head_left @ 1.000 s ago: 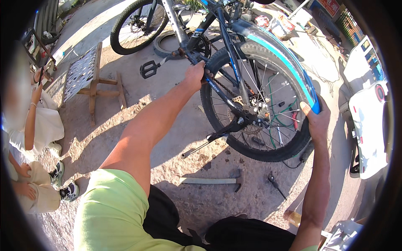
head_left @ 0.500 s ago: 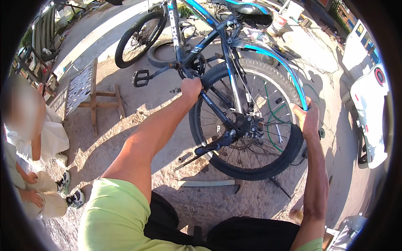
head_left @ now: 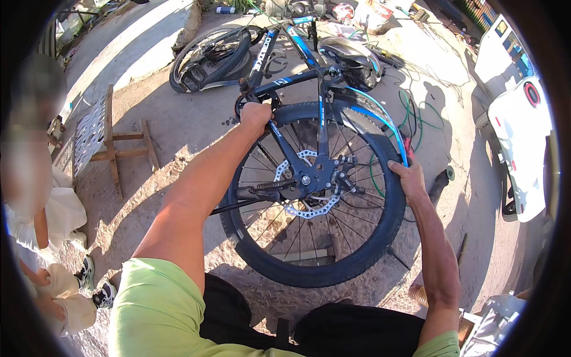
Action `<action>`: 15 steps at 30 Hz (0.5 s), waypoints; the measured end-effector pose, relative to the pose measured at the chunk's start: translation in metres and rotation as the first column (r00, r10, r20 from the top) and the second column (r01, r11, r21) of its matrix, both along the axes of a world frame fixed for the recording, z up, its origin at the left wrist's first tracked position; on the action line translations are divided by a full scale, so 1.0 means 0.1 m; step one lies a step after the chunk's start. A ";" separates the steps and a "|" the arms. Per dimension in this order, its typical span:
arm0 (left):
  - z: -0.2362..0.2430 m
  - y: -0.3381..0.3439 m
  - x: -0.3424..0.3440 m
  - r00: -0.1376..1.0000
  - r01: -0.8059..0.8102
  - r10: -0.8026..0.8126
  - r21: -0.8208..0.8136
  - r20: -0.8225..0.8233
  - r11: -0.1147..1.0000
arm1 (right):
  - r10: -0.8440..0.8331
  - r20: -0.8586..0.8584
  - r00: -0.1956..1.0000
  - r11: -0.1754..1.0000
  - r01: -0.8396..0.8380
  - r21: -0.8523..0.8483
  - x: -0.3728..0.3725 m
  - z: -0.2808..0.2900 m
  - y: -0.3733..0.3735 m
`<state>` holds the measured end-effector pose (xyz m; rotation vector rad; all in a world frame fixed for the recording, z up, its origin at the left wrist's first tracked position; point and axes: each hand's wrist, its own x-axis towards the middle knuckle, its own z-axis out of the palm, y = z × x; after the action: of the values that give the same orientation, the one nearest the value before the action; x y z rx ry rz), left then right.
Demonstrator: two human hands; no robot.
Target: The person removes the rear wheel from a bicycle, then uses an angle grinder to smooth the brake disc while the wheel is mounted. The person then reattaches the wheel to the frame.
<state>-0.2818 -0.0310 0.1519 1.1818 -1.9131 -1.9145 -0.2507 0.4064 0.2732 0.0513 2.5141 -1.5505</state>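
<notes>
A black and blue bicycle leans over away from me, its frame (head_left: pixel 300 77) tilted. Its large rear wheel (head_left: pixel 373 244) faces me, with a silver brake disc (head_left: pixel 312 210) at the hub. A kickstand (head_left: pixel 238 205) with a spring sticks out to the left. My left hand (head_left: pixel 257 117) is closed round the frame tube just ahead of the rear tyre. On the right, the end of the blue rear mudguard (head_left: pixel 380 116) runs into my right hand (head_left: pixel 409 178), whose thumb lies against the tyre. The saddle (head_left: pixel 354 52) and front wheel (head_left: pixel 235 59) are at the far side.
A wooden stand with a perforated white panel (head_left: pixel 92 140) stands at the left, near a seated person in beige trousers (head_left: pixel 68 309). To the right are a green hose (head_left: pixel 425 124), a dark cylinder (head_left: pixel 441 183) and a white vehicle (head_left: pixel 523 149). A pale bar (head_left: pixel 300 256) shows behind the spokes.
The bicycle has tipped over away from me. Its rear wheel has swung left and nearer, and the brake disc now shows. Both hands keep their hold, moving slightly left.
</notes>
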 end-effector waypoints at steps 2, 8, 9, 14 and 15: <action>-0.27 -0.20 -0.04 0.995 0.011 0.006 -0.164 0.104 0.986 | -0.008 0.029 1.000 1.000 0.009 -0.013 0.03 -0.22 -0.11; -0.20 -0.08 0.08 0.986 0.120 -0.103 -0.134 0.129 0.984 | -0.002 0.026 1.000 0.999 0.001 0.043 -0.02 -0.61 0.01; -0.16 -0.04 0.07 0.989 0.115 -0.102 -0.127 0.106 0.985 | 0.001 0.025 1.000 0.997 -0.003 0.079 -0.06 -0.69 0.03; -0.14 -0.25 0.08 0.975 0.190 -0.191 0.022 0.111 0.982 | 0.076 0.171 0.982 0.991 -0.055 -0.123 -0.04 -0.67 -0.04; -0.13 -0.28 0.11 0.977 0.200 -0.205 0.080 0.064 0.977 | 0.081 0.166 0.983 0.991 -0.061 -0.122 -0.05 -0.68 -0.04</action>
<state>-0.2704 -0.0586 0.1387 1.1278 -2.0901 -2.0874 -0.2555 0.4022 0.2048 0.0743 2.2663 -1.5894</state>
